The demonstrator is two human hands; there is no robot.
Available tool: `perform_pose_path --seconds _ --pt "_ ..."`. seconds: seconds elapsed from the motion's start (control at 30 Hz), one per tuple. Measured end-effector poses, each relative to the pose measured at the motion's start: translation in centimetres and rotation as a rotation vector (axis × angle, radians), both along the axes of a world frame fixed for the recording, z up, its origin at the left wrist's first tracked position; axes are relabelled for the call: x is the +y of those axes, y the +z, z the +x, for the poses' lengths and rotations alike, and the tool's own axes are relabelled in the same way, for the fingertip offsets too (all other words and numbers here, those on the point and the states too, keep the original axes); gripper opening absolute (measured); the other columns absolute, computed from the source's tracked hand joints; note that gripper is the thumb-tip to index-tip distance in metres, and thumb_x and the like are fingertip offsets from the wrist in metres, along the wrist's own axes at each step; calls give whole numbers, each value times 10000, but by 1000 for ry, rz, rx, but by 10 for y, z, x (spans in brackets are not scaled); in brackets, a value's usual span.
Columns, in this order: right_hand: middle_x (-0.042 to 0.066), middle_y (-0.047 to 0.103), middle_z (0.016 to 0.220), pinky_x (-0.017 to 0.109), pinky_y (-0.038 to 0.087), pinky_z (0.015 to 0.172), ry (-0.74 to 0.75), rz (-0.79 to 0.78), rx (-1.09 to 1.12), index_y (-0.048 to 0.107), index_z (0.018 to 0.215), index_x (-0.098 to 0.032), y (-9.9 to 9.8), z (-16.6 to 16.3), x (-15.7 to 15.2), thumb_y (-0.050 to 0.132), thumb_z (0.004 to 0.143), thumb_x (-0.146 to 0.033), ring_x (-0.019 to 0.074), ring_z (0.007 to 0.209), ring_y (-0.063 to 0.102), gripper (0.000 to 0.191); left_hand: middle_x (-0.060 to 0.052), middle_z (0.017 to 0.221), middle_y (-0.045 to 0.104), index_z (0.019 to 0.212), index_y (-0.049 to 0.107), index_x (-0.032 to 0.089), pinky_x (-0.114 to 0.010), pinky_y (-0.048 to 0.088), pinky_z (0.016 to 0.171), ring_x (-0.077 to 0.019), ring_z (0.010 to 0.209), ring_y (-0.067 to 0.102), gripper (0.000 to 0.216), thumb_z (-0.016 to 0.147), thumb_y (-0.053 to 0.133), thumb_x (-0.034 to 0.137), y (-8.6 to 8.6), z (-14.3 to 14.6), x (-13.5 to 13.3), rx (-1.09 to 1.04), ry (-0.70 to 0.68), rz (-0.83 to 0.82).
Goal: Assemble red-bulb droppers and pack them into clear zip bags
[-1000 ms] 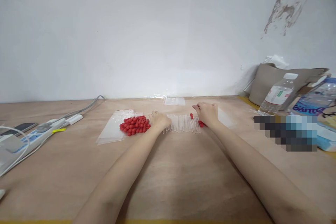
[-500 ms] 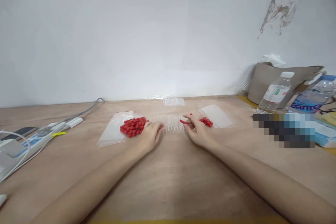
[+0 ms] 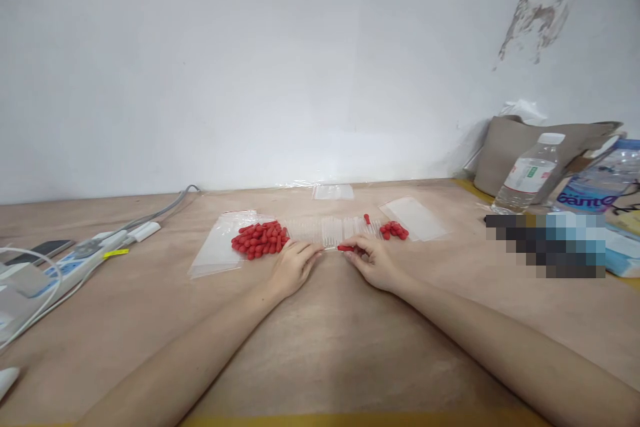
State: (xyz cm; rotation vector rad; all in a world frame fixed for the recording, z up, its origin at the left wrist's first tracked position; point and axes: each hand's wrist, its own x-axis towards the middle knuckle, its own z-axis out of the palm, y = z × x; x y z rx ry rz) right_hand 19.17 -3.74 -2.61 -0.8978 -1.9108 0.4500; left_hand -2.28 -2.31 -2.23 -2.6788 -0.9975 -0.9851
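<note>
My left hand [image 3: 294, 268] pinches a thin clear dropper tube [image 3: 331, 249] that points right. Facing it, a red rubber dropper bulb [image 3: 345, 248] is gripped between the fingertips of my right hand [image 3: 376, 263]. Tube and bulb meet end to end or nearly so; I cannot tell whether the tube has entered the bulb. Just behind my hands lies a row of clear tubes [image 3: 320, 229]. One red bulb [image 3: 367, 219] sits at the far end of a tube in that row. A large heap of red bulbs [image 3: 257, 240] is beside my left hand, a smaller group [image 3: 394, 231] beyond my right.
Clear plastic bags lie at left [image 3: 213, 250], right [image 3: 417, 219] and back [image 3: 333, 192]. A power strip [image 3: 70, 271] with cables and a phone [image 3: 40, 253] are far left. Water bottles [image 3: 530, 177] and a grey-brown bin [image 3: 493, 153] stand right, by a pixelated patch.
My hands have come closer together and slightly nearer to me, bringing the tube's end up to the red bulb. More of the tube row now shows behind them.
</note>
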Motion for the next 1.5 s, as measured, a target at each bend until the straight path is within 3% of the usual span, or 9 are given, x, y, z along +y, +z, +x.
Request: perform_pose_path --seconds 0.43,0.7,1.1,1.27,1.5 --pt "36 604 787 274 457 652 78 10 54 655 893 -219 -6 -3 5 550 790 -273 136 716 558 157 -58 942 602 1119 541 191 -268 465 727 -145 835 561 310 859 387 121 -4 -1 1 7 -95 -19" --pt "33 620 766 264 452 651 109 34 39 645 863 -202 -5 0 1 524 808 -275 135 706 568 152 -60 910 598 1155 524 184 -256 483 706 -136 813 562 406 816 351 42 -4 -2 2 29 -168 78" --pt "27 591 737 259 439 657 118 55 -86 618 827 -190 -3 1 -3 512 812 -266 128 700 545 131 -44 784 578 1105 544 162 -239 470 642 -130 700 524 353 819 371 47 -3 -2 0 110 -160 198" --pt "26 590 727 257 442 656 99 48 -123 611 810 -185 -2 1 -5 502 814 -285 127 688 546 148 -51 837 592 1111 533 162 -257 475 658 -138 726 531 348 828 362 53 -1 -1 -2 140 -165 221" --pt "38 606 759 268 448 662 105 30 -145 618 844 -183 0 1 -4 508 809 -290 138 704 557 158 -41 756 570 1100 536 167 -260 476 648 -145 746 543 318 851 354 90 -2 4 -4 143 -150 199"
